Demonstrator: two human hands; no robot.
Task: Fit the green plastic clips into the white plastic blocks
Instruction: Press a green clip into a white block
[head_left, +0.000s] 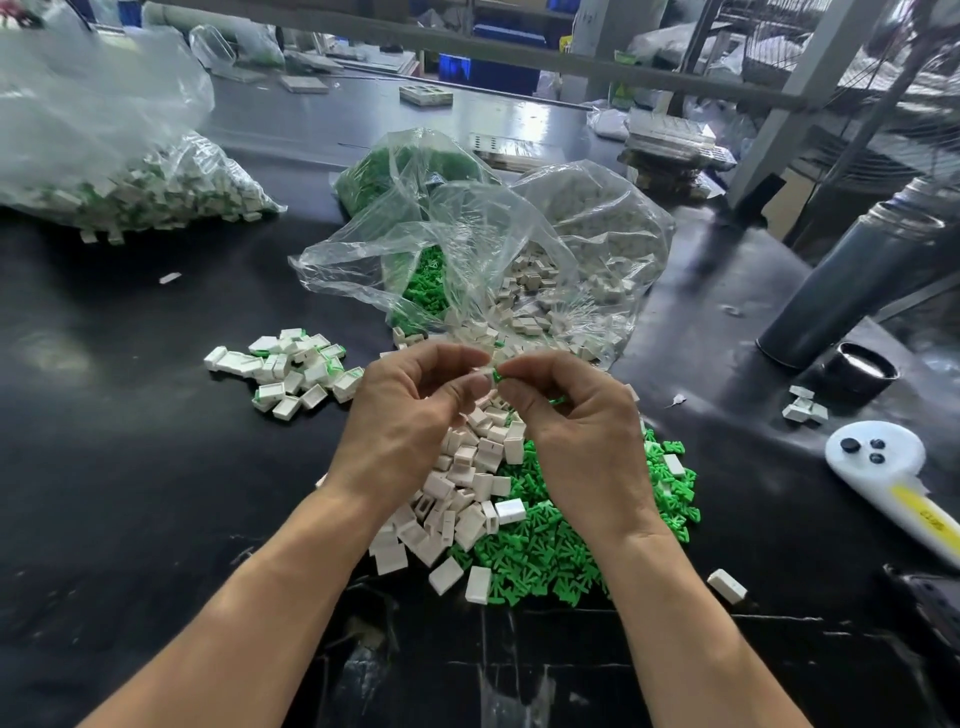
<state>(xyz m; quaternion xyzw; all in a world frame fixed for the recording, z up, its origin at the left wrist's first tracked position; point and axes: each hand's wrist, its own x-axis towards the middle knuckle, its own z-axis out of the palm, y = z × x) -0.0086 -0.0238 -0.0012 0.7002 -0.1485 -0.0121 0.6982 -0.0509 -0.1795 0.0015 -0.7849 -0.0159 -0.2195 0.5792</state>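
My left hand (410, 410) pinches a small white block (480, 370) at its fingertips, mostly hidden by the fingers. My right hand (576, 421) pinches a green clip (497, 374) right against that block; another green clip (556, 401) peeks out under its curled fingers. Both hands hover above a heap of loose white blocks (467, 488) and a heap of green clips (561, 545) on the black table (130, 493). A pile of fitted blocks with green showing (291, 371) lies to the left.
Open clear bags hold green clips (423, 291) and white blocks (550, 291) just behind my hands. A large bag of fitted pieces (135, 192) sits far left. A grey cylinder flask (852, 280), its black cap (860, 371) and a white controller (893, 478) lie to the right.
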